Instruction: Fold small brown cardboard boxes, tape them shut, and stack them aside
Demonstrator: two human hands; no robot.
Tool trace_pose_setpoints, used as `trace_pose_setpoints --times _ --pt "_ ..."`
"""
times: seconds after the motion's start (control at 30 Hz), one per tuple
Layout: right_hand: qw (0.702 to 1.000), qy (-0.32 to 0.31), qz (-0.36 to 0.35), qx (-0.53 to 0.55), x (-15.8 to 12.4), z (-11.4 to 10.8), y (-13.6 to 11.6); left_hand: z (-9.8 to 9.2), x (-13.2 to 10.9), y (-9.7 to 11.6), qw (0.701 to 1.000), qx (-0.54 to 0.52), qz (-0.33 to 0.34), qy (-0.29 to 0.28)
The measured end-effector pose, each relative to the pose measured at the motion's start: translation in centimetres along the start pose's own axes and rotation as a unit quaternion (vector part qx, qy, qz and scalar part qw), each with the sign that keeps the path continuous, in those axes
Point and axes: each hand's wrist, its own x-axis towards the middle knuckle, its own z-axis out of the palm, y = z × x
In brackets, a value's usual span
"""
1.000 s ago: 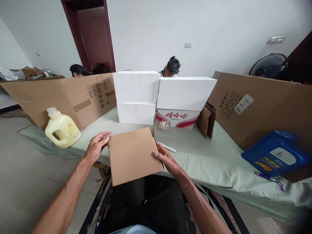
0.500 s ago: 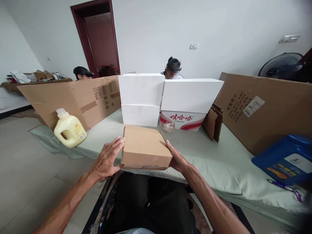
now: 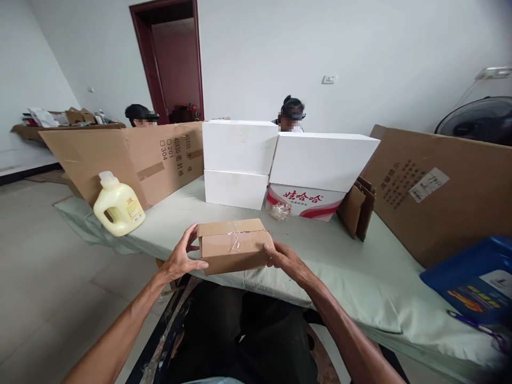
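I hold the box [image 3: 234, 245] between both hands at the near edge of the table [image 3: 352, 277], taped side turned up and toward me, so the clear tape strip along its seam catches the light. My left hand [image 3: 182, 258] clamps the left end: thumb across the front lower corner, fingers curled over the top rear corner. My right hand [image 3: 286, 258] presses the right end with fingers closed against the cardboard, thumb hidden behind the box.

To handle it well I judge I should keep even pressure from both ends and support the underside, since the cardboard looks thin and could buckle, and keep fingertips off the tape so it stays flat.

The box sits squarely between my palms, touching both, over the table's edge above my lap; whether it rests on the cloth I cannot tell.

Beyond it lies a crumpled bit of plastic wrap [image 3: 279, 209], then stacked white boxes [image 3: 240, 160]. A yellow jug [image 3: 118, 205] stands well to the left, folded cardboard [image 3: 358, 208] to the right, a blue jug [image 3: 476, 277] at the far right.
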Motion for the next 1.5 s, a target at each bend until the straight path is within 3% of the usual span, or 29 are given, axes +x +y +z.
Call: trace_pose_setpoints --times 0.17,0.23,0.37,0.5,0.63,0.77,0.87,0.97,1.03,1.1,1.27,1.5 --pt "0.998 -0.005 -0.027 -0.051 1.4 -0.2 1.3 0.5 -0.3 -0.3 0.999 -0.008 0.012 0.050" --pt "0.992 0.032 -0.007 -0.122 2.6 -0.9 2.9 0.7 -0.5 -0.4 0.998 -0.008 0.015 0.067" --pt "0.948 0.144 0.055 -0.278 4.8 -1.9 6.6 1.2 -0.7 -0.5 0.996 -0.006 0.028 0.089" --pt "0.922 0.160 0.104 -0.336 5.8 -1.5 8.8 1.6 -1.0 -0.5 0.994 -0.007 0.041 0.097" --pt "0.916 0.174 0.101 -0.348 6.0 -1.3 9.1 1.7 -1.4 -0.6 0.994 -0.010 0.050 0.098" --pt "0.922 0.206 0.073 -0.321 5.8 -2.7 6.8 1.7 -1.8 -0.8 0.994 -0.016 0.053 0.096" --pt "0.932 0.214 0.013 -0.292 4.6 -3.6 2.8 1.8 -1.9 -0.7 0.994 -0.017 0.052 0.095" --pt "0.948 0.129 -0.123 -0.263 2.5 -3.0 -2.8 1.9 -2.0 -0.4 0.994 -0.015 0.051 0.091" --pt "0.939 0.048 -0.210 -0.269 1.1 -2.0 -6.2 2.0 -2.2 -0.3 0.995 -0.006 0.058 0.086" --pt "0.923 0.001 -0.248 -0.293 0.1 -1.0 -8.6 2.1 -2.3 -0.1 0.994 0.008 0.074 0.080" --pt "0.900 -0.026 -0.268 -0.344 -0.4 0.0 -9.9 2.1 -2.7 0.7 0.990 0.043 0.116 0.070" --pt "0.836 -0.019 -0.324 -0.443 -0.4 -0.2 -9.5 2.2 -2.5 1.7 0.985 0.073 0.142 0.057"
